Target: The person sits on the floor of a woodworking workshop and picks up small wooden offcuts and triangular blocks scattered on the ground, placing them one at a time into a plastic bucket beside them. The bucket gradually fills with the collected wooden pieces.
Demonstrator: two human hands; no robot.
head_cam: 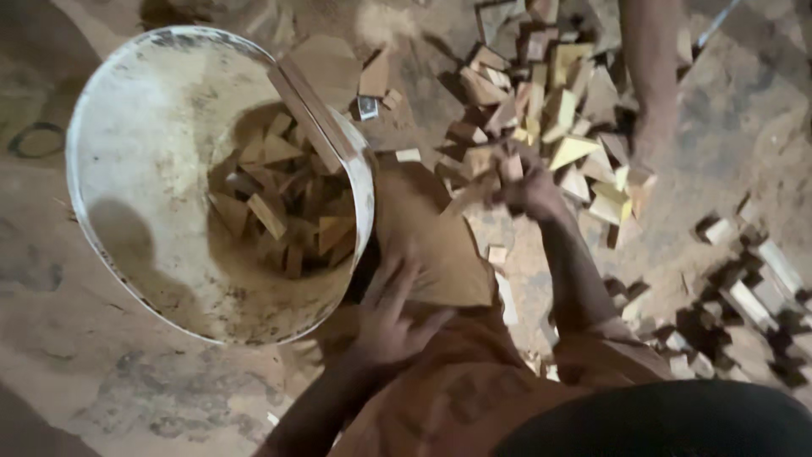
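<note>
**Beside the white bucket, two hands among wood offcuts**

Right of the white bucket (127, 169), the right hand (526, 184) reaches into the heap of wood offcuts (558, 110) on the sandy floor (101, 372). Its fingers are curled closed around one or two small pieces; how many, I cannot tell, because of blur. The left hand (391, 315) rests just beside the bucket, at its lower right rim, with fingers spread wide and holding nothing; it seems to press on the knee for support, so the body can lean toward the heap. The bucket lies tilted with its mouth toward the person, probably so pieces go in easily. Inside it, wood pieces (279, 203) already cover the bottom. Beyond the heap, far from the bucket, another person's leg (651, 76) stands.
</note>
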